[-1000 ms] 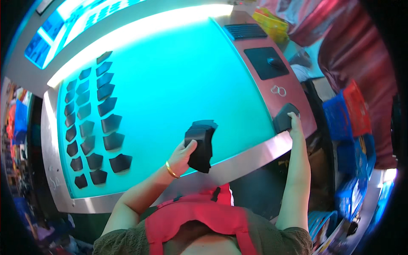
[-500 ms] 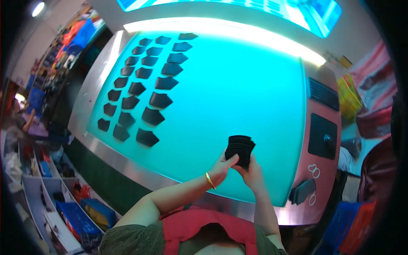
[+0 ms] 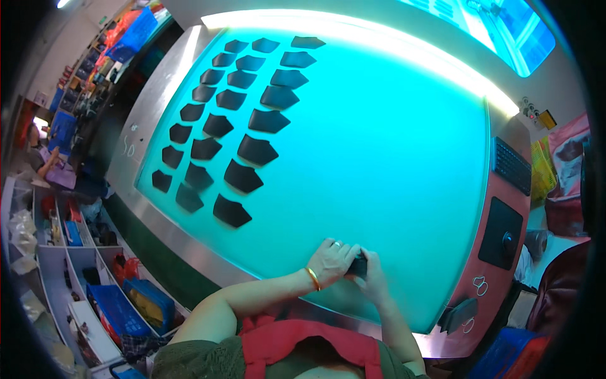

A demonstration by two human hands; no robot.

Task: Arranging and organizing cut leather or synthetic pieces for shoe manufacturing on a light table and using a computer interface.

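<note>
Above the near part of a lit turquoise work surface (image 3: pixel 391 158), my two hands close around a stack of black flat pieces (image 3: pixel 358 265). My left hand (image 3: pixel 333 262), with a ring and a gold bracelet, wraps over the stack from the left, back of the hand up. On the other side my right hand (image 3: pixel 374 278) grips it, fingers partly hidden. Only a small dark part of the stack shows between them. To the left, several black five-sided pieces (image 3: pixel 257 150) lie flat in three columns, their points mostly toward the right.
On the right-hand ledge are a keyboard (image 3: pixel 510 165), a mouse (image 3: pixel 507 240) on a dark pad (image 3: pixel 491 221), and a small dark stack (image 3: pixel 459 314). A bright light strip (image 3: pixel 379 35) borders the far edge. Divided bins (image 3: pixel 66 252) stand at left; a person (image 3: pixel 53 161) sits beyond.
The stack, earlier fanned and plainly visible, is now turned and mostly covered. My left hand has come over it, knuckles up. The whole view has shifted slightly; the laid-out pieces keep their arrangement.
</note>
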